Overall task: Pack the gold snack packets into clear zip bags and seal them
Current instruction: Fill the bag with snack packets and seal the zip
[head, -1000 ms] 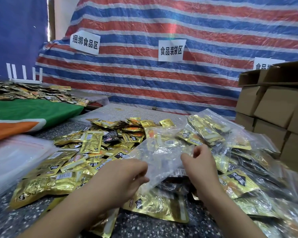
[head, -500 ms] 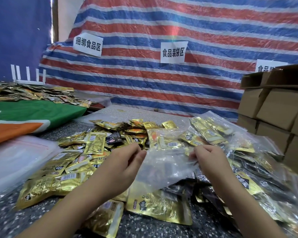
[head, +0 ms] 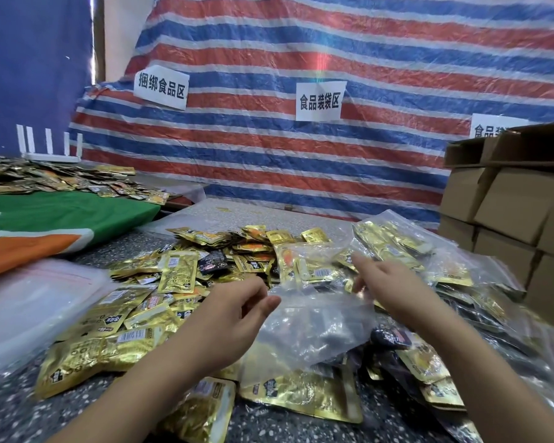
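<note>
Loose snack packets point(head: 176, 276) lie heaped on the table point(head: 13, 417); filled zip bags point(head: 397, 244) lie to their right, cardboard boxes point(head: 509, 199) stacked farther right, a tarp point(head: 301, 174) behind.

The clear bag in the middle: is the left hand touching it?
Touching. The head view shows the left hand with thumb and fingertips pinching the clear bag's left edge.

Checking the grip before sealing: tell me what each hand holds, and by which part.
The left hand pinches the clear zip bag at its upper left edge. The right hand has fingers at the bag's upper right edge; whether it grips cannot be told.
</note>
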Available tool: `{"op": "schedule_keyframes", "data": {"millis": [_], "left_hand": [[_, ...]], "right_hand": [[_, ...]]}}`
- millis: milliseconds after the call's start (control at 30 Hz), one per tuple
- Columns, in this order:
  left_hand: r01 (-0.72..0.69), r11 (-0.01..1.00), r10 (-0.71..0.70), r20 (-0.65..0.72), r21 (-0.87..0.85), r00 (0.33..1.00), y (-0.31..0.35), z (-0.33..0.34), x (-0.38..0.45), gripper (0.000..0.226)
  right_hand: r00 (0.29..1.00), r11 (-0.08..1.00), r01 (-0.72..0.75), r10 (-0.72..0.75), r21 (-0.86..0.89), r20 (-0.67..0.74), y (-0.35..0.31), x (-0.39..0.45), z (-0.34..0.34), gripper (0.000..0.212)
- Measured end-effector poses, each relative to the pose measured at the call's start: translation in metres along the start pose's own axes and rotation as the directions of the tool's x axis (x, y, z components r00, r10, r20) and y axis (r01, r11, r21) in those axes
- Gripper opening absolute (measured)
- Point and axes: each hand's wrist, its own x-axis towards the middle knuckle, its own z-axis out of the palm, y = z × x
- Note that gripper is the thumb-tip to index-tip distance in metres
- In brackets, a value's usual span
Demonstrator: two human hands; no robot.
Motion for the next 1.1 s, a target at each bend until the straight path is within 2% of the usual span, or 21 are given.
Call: {"op": "schedule_keyframes", "data": {"millis": [100,200,367,567,667,833,900,967,1100], "left_hand": [[-0.013,1.0,0.013,-0.003,-0.001,1.0,0.0,0.001,0.001,0.044],[-0.024,1.0,0.024,-0.006,-0.005,1.0,0.0,0.001,0.001,0.051],[0.025,0.999,-0.025,0.005,0.026,1.0,-0.003,0.004,0.001,0.044],[0.137,0.989,-0.139,0.026,0.054,0.99,-0.011,0.006,0.001,0.039],[0.2,0.976,-0.204,0.048,0.085,0.978,-0.014,0.006,0.001,0.038],[0.288,0.941,-0.302,0.059,0.176,0.951,-0.018,0.01,0.002,0.038],[0.308,0.927,-0.327,0.06,0.213,0.943,-0.018,0.012,0.003,0.038],[0.312,0.92,-0.338,0.075,0.239,0.938,-0.017,0.011,0.004,0.035],[0.337,0.917,-0.366,0.113,0.211,0.924,-0.015,0.008,0.004,0.024]], "right_hand": [[0.996,0.996,0.076,-0.079,-0.056,-0.051,-0.021,0.021,-0.004,0.064],[0.985,0.982,0.17,-0.173,-0.084,-0.025,-0.045,0.044,0.006,0.058],[0.964,0.932,0.266,-0.252,-0.247,0.089,-0.078,0.077,0.044,0.04],[0.907,0.834,0.394,-0.284,-0.386,0.312,-0.102,0.114,0.102,0.018],[0.871,0.777,0.442,-0.254,-0.448,0.42,-0.111,0.13,0.128,0.026],[0.833,0.699,0.472,-0.153,-0.538,0.532,-0.114,0.144,0.165,0.065],[0.811,0.697,0.488,-0.139,-0.526,0.569,-0.112,0.146,0.178,0.072],[0.799,0.703,0.511,-0.176,-0.495,0.574,-0.113,0.146,0.189,0.065],[0.845,0.704,0.493,-0.247,-0.511,0.474,-0.119,0.145,0.206,0.04]]}}
